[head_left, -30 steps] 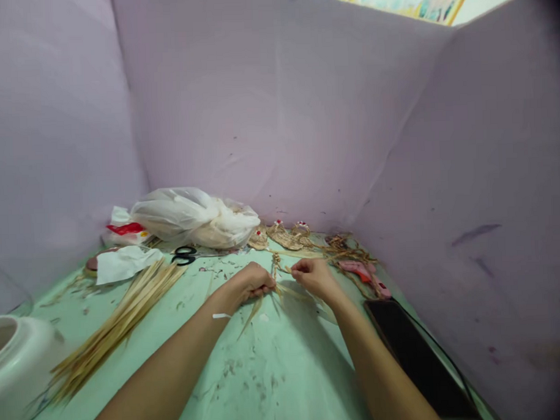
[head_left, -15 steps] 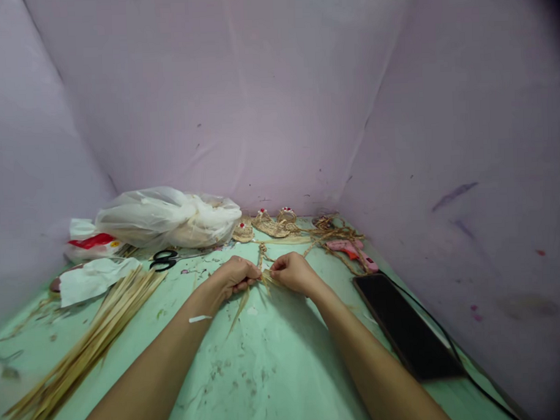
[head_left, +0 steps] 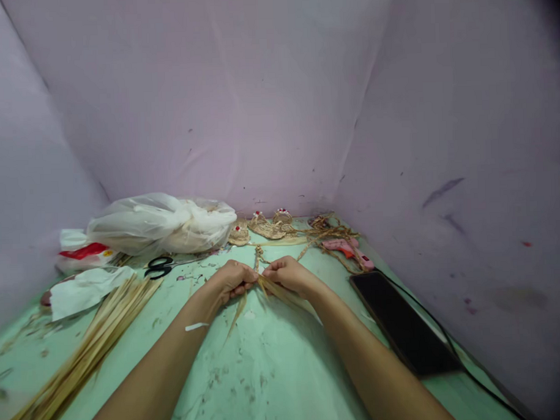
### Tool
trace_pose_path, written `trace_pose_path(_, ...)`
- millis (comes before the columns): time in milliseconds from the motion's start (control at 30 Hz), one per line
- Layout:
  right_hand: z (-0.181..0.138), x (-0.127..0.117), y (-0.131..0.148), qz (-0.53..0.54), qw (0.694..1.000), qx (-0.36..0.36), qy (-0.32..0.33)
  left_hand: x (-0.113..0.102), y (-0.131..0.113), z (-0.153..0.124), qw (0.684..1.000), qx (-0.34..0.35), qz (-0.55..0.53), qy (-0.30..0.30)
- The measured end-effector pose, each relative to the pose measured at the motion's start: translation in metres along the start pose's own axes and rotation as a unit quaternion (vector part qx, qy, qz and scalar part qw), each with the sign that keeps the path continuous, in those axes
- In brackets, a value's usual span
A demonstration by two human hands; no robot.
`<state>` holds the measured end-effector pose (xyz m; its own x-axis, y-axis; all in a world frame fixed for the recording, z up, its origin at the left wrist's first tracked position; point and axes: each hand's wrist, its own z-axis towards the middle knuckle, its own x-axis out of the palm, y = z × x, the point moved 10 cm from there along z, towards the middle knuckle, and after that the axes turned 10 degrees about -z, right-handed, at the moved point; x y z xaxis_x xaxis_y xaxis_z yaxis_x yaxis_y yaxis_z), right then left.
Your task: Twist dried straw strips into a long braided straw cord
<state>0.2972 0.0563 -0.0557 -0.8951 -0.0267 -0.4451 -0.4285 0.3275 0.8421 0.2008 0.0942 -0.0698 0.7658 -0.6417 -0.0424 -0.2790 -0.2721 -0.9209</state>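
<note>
My left hand point(head_left: 237, 279) is closed in a pinch on the lower end of a braid point(head_left: 258, 258) of dried straw-coloured fibre. Close beside it, almost touching, my right hand point(head_left: 289, 276) pinches loose fibre strands point(head_left: 283, 293) that trail out beneath its palm toward the right wrist. Other thin strands hang down below the left fingers. The braid's upper end is knotted and lies on the green table beyond both hands. Exactly how the strands cross between the fingertips is hidden.
At left lie a bundle of dry strips point(head_left: 89, 348), black-handled scissors point(head_left: 159, 267) and white paper point(head_left: 87, 291). Behind are a white plastic bag point(head_left: 161, 223) and small woven pieces point(head_left: 266, 227). A pink glue gun point(head_left: 348, 249), braided cords point(head_left: 331, 228) and a dark phone-like slab point(head_left: 403, 322) are at right.
My right hand has shifted slightly toward the left hand, and longer strands now show beneath it. The whole view has turned a little. My left hand keeps its pinch.
</note>
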Motion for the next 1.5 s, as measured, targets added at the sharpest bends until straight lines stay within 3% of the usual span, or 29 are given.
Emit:
trace_pose_path(167,0.000,0.007,-0.001,0.012,1.000,0.020,-0.006,-0.001,0.002,0.001,1.000,-0.005,0.013,-0.009)
trace_pose_path(300,0.005,0.009,-0.006,-0.052,0.998,0.015,-0.023,0.001,-0.001,0.000,1.000,0.006,0.016,-0.017)
trace_pose_path(467,0.011,0.003,-0.001,-0.152,0.984,-0.024,-0.085,-0.006,0.006,-0.001,0.997,-0.032,0.055,-0.039)
trace_pose_path(733,0.010,0.004,-0.007,-0.008,0.998,-0.013,-0.056,-0.007,0.009,0.006,0.998,-0.015,0.054,-0.022)
trace_pose_path(900,0.009,0.003,-0.009,0.014,0.998,0.009,-0.057,0.004,0.001,-0.001,0.999,-0.013,0.046,0.015)
trace_pose_path(1267,0.009,0.007,-0.007,0.000,1.000,-0.001,-0.031,-0.005,-0.013,-0.006,0.992,0.026,0.086,-0.093)
trace_pose_path(1400,0.011,-0.002,-0.009,-0.113,0.990,0.024,-0.082,-0.010,-0.012,0.000,0.975,0.042,0.170,-0.139)
trace_pose_path(1500,0.007,0.001,-0.009,-0.095,0.992,0.050,-0.065,-0.011,-0.017,0.003,0.952,0.091,0.242,-0.164)
